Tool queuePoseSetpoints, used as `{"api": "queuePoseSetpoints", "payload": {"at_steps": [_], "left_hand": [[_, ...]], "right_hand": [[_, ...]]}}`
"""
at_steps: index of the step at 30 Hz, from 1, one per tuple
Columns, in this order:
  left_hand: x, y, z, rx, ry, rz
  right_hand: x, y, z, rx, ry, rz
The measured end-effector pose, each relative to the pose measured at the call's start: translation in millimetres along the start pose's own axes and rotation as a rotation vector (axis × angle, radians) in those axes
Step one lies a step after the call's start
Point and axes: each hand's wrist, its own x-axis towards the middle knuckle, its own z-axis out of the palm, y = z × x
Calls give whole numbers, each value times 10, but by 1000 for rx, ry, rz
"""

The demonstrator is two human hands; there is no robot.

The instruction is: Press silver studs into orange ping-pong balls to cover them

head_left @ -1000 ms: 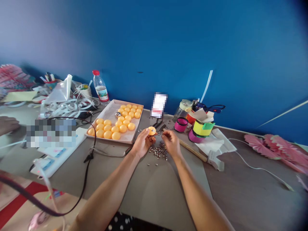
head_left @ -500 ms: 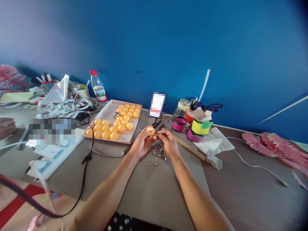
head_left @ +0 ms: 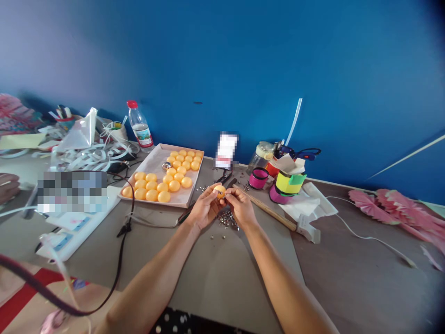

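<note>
My left hand (head_left: pixel 206 207) is closed around an orange ball (head_left: pixel 219 189), which looks like a table tennis ball. A small dark or shiny spot shows on the ball's near side. My right hand (head_left: pixel 242 208) pinches at that spot with thumb and fingertips, and whatever it holds is too small to make out. Below both hands lies a pile of small shiny metal pieces (head_left: pixel 227 219). Left of my hands, a shallow white tray (head_left: pixel 148 163) holds several orange balls (head_left: pixel 163 196) and one silvery round thing (head_left: pixel 167 166).
A hammer (head_left: pixel 271 211) lies to the right, near a magenta ring (head_left: pixel 258 178) and a jar (head_left: pixel 261 155). Behind my hands stands a blurred phone (head_left: pixel 225 150). A bottle (head_left: pixel 141 130), a power strip (head_left: pixel 78 232) and cables are at left. Another person's hand (head_left: pixel 9 186) shows far left.
My right fingertips have come closer to the ball and now meet it at its near side. The ball has turned or shifted slightly in my left hand. The view has moved a little.
</note>
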Motion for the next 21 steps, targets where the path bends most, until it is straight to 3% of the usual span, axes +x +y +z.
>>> {"api": "queuePoseSetpoints", "payload": {"at_steps": [21], "left_hand": [[-8,-79,35,190,112,72]], "right_hand": [[23,12,-75,-208,38,39]]}}
